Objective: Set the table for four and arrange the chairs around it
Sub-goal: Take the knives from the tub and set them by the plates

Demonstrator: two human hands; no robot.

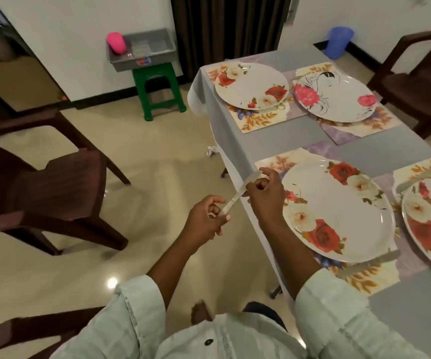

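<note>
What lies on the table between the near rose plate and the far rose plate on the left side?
In the head view, only placemat edges and bare grey tablecloth lie between the near rose plate and the far rose plate; no cutlery there.

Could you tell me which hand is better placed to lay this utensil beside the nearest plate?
Probably the right hand: it pinches the utensil at the table edge beside the plate; the left hand is over the floor.
</note>
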